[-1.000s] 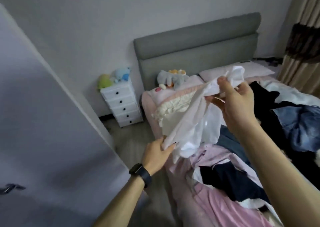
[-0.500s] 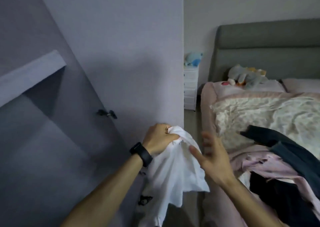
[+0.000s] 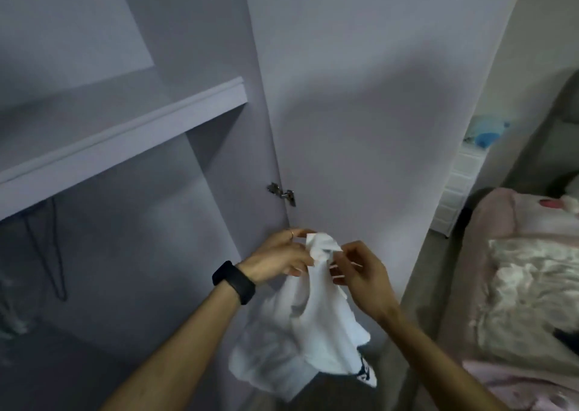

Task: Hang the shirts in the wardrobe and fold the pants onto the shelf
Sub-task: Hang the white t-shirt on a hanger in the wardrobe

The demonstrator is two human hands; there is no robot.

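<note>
Shirt (image 3: 316,323) dangling vertically, bunched end uppermost

— Bright or dim?
— Dim and grey inside the wardrobe (image 3: 125,254). Brighter over by the bed (image 3: 501,219).
— Any shadows?
— Big soft dark one on the door (image 3: 360,113), another under the shelf (image 3: 125,144).
— Sharp?
— No. A bit blurry all over, bent at the edges, fuzziest far left.
</note>
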